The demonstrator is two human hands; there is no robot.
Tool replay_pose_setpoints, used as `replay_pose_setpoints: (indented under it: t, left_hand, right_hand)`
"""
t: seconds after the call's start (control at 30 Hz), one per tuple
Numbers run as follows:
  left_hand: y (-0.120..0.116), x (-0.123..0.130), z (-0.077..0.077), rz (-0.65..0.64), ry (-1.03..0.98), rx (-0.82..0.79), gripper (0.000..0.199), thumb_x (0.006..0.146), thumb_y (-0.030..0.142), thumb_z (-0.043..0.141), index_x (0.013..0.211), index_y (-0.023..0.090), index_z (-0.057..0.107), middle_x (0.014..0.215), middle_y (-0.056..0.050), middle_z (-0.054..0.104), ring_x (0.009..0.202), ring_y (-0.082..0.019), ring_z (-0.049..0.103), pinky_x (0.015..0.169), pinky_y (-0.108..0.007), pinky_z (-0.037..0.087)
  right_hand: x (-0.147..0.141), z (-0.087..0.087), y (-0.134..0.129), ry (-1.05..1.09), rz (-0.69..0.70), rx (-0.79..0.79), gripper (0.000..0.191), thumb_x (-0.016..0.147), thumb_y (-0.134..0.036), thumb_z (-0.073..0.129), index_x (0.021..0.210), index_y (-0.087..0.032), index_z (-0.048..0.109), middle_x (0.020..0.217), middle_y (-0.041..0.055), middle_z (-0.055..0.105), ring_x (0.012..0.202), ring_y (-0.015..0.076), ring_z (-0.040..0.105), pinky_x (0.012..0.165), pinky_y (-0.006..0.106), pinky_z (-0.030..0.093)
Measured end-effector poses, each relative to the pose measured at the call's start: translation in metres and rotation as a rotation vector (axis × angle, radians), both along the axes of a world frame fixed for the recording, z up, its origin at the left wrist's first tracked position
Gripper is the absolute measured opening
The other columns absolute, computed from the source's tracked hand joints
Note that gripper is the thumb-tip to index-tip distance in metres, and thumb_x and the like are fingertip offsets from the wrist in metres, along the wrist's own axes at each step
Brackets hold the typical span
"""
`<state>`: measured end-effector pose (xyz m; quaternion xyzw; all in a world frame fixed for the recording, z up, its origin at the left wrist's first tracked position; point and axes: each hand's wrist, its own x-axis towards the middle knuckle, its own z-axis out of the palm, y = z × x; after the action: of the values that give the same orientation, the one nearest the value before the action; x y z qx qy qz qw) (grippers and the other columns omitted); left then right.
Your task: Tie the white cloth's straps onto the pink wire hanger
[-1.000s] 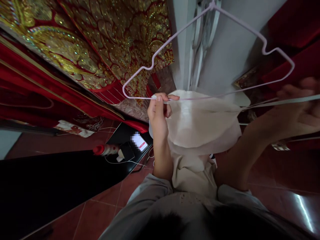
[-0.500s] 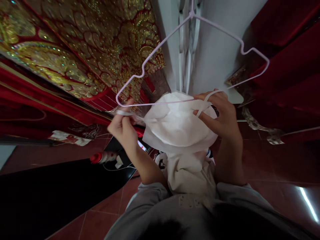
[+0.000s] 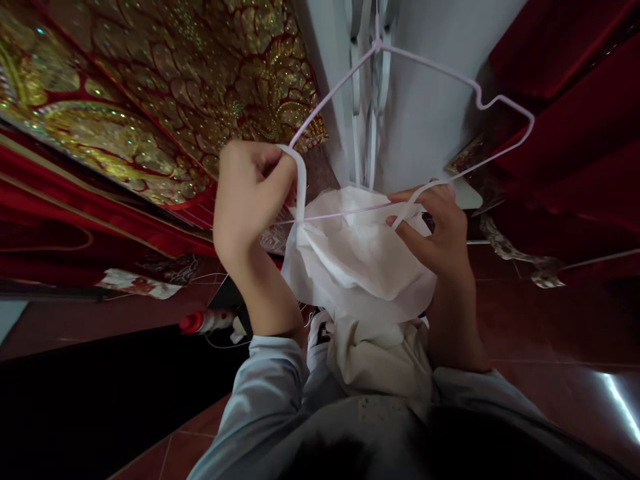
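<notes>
Head view: your left hand [image 3: 255, 197] has its fingers curled in a narrow pinch on the left strap [image 3: 301, 183], which bends over beside your thumb and runs down to the white garment [image 3: 357, 257]. Your right hand [image 3: 435, 227] has its fingers bent around the right strap [image 3: 409, 203], which loops over them past the thumb; the tips of your thumb and forefinger stand slightly apart, and the forefinger lies along the lower bar of the pale pink hanger [image 3: 377, 45]. The garment hangs between your two hands, its top edge at that bar and its body creased below it. The hanger faces you with its neck at the top; its right shoulder shows plainly, while its left end is hidden behind your left hand, so you cannot tell exactly how the strap meets it. Below the garment, beige cloth [image 3: 377, 357] lies in folds in front of you, with a shoe [image 3: 319, 331] just left of it. Gold sequinned fabric [image 3: 200, 80] fills the upper left, and deep red fabric [image 3: 575, 140] hangs at the right, with a pale grey panel [image 3: 435, 40] between them. Lower left, a red-topped bottle [image 3: 207, 321] is at the edge of a black surface [image 3: 125, 393], above a reddish tiled floor [image 3: 530, 327].
</notes>
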<state>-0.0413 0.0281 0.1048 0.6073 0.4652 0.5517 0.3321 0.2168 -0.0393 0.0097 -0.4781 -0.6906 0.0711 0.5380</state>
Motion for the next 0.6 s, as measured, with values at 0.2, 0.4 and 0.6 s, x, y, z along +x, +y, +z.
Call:
replay_pose_setpoints:
  t: [0.2, 0.4, 0.6]
  left_hand:
    - [0.01, -0.014, -0.031, -0.028, -0.084, -0.096, 0.045, 0.105, 0.021, 0.063, 0.06, 0.016, 0.068, 0.051, 0.0, 0.061, 0.046, -0.009, 0.052, 0.044, -0.021, 0.043]
    - [-0.003, -0.005, -0.077, 0.056, -0.648, -0.016, 0.028, 0.094, 0.028, 0.074, 0.069, 0.022, 0.064, 0.062, 0.001, 0.06, 0.056, -0.011, 0.054, 0.051, -0.026, 0.045]
    - [-0.026, 0.05, -0.091, 0.095, -0.784, 0.014, 0.024, 0.09, 0.041, 0.077, 0.088, 0.022, 0.062, 0.081, 0.001, 0.065, 0.072, -0.012, 0.067, 0.071, -0.025, 0.055]
  right_hand:
    - [0.003, 0.0, -0.002, -0.012, 0.023, 0.0, 0.017, 0.088, -0.039, 0.077, 0.105, -0.036, 0.076, 0.103, -0.0025, 0.079, 0.1, 0.0238, 0.071, 0.114, 0.053, 0.045]
    - [-0.002, -0.001, 0.003, 0.009, 0.029, 0.017, 0.017, 0.088, -0.037, 0.078, 0.104, -0.035, 0.076, 0.104, -0.0006, 0.079, 0.1, 0.0257, 0.07, 0.108, 0.054, 0.047]
    - [-0.013, 0.0, -0.002, -0.005, 0.041, 0.015, 0.019, 0.088, -0.033, 0.078, 0.107, -0.037, 0.075, 0.109, -0.0008, 0.079, 0.106, 0.0265, 0.072, 0.115, 0.059, 0.046]
